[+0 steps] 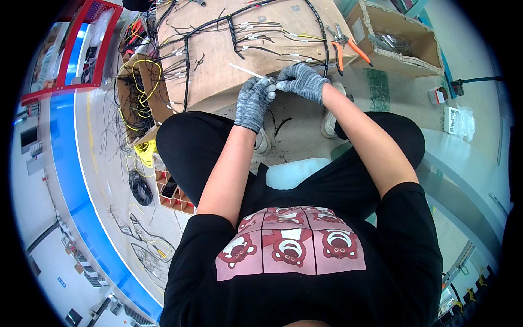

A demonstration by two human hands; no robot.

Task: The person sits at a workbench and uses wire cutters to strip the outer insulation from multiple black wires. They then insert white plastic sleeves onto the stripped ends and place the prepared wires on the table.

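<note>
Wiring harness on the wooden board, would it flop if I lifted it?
The black wiring harness would probably sag, being long and slim. Its thin branch wires would likely dangle, since many ends look loose. The trunk may bend more stiffly, looking thicker.

Bright light fills the view, which bends toward blackened edges.

No lettering can be read, the white labels (pixel 295 55) on the wire harness (pixel 187 71) being too small.
</note>
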